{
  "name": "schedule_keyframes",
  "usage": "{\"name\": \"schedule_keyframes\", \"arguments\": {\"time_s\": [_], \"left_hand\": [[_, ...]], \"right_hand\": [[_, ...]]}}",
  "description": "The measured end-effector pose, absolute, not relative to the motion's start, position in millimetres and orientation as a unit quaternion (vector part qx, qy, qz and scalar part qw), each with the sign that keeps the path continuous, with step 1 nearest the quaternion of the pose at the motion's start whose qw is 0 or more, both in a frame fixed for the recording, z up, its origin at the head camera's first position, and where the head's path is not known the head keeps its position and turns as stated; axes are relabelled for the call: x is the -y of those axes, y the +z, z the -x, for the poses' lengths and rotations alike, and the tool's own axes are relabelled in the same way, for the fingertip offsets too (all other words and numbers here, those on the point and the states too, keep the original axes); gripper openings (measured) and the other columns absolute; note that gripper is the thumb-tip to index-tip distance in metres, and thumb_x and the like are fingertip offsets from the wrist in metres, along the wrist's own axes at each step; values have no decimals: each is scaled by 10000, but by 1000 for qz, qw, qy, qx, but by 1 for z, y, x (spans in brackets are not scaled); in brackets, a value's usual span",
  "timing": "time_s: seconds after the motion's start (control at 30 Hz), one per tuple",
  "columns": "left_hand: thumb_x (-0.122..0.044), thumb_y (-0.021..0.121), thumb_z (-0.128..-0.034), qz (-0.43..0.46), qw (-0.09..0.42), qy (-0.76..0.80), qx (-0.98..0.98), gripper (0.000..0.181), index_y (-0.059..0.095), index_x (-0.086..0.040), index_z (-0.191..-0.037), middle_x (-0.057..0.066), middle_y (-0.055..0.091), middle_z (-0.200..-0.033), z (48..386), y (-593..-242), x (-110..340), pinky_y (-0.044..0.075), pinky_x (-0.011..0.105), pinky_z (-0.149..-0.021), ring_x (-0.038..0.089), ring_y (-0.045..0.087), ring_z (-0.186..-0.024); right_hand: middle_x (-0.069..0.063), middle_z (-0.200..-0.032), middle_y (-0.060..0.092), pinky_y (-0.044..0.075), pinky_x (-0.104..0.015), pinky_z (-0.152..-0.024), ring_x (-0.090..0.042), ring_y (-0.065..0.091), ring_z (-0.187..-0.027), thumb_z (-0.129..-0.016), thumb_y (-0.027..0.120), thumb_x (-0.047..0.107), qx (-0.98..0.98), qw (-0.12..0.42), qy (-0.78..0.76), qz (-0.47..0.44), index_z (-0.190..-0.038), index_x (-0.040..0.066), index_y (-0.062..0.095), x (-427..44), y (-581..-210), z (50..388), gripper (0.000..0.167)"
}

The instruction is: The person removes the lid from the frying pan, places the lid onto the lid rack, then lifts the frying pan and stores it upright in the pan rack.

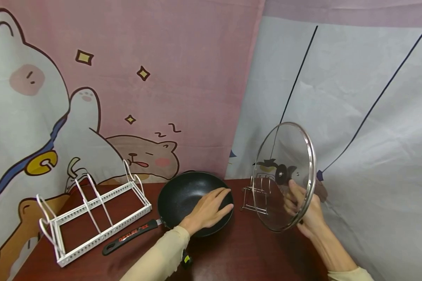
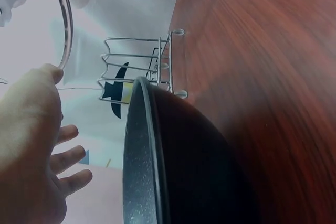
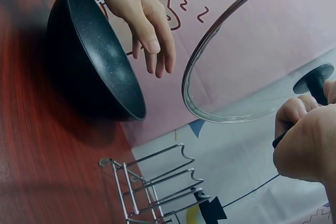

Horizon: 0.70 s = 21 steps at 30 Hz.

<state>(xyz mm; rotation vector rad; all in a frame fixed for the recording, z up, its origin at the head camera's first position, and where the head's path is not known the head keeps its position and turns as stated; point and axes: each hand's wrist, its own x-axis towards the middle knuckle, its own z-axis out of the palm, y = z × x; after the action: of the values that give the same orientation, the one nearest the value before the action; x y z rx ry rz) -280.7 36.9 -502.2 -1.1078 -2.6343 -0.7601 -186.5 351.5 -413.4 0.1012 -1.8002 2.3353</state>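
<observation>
A clear glass lid [image 1: 285, 177] with a metal rim is held up on its side, its black knob [image 1: 282, 174] gripped by the right hand [image 1: 307, 212]. In the right wrist view the right hand [image 3: 307, 137] has its fingers curled round the knob [image 3: 315, 82]. Over the dark wok [image 1: 183, 195], the left hand [image 1: 209, 208] hovers with relaxed, spread fingers and holds nothing. The right wrist view shows a gap between that left hand [image 3: 139, 22] and the wok [image 3: 100, 61].
A white rack [image 1: 102, 230] with upright dividers stands at the left, near the wok's black handle [image 1: 130, 237]. A small wire rack [image 1: 254, 201] stands right of the wok, partly seen through the lid. Printed cloth [image 1: 197, 78] hangs behind the red-brown table [image 1: 228, 249].
</observation>
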Motion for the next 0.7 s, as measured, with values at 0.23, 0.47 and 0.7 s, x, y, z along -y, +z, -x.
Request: {"name": "schedule_keyframes", "arguments": {"time_s": [0.23,0.47,0.7], "left_hand": [[-525,476,-1201,373,75,-246,892,632,456,-164,-1719,100,543,-1725,285,-498,-60,489,530,-1283,314,577,-1570],[-547,459,-1200,377,63,-251,889,645,451,-165,-1720,100,543,-1725,290,-496,-79,495,516,-1279,310,578,-1569],[-535,455,-1202,358,31,-284,889,644,445,-159,-1724,109,528,-1740,294,-497,-96,517,500,-1259,305,588,-1563]], "right_hand": [[109,-706,530,218,-280,-563,-165,250,-624,-1207,551,256,598,91,796,-15,-817,181,612,-359,-411,184,401],[99,-714,555,233,-284,-578,-146,280,-630,-1197,574,241,578,86,811,-6,-900,167,730,-366,-408,182,344],[100,-708,538,222,-308,-590,-132,304,-618,-1192,588,267,577,87,812,6,-832,165,662,-369,-408,181,382]]}}
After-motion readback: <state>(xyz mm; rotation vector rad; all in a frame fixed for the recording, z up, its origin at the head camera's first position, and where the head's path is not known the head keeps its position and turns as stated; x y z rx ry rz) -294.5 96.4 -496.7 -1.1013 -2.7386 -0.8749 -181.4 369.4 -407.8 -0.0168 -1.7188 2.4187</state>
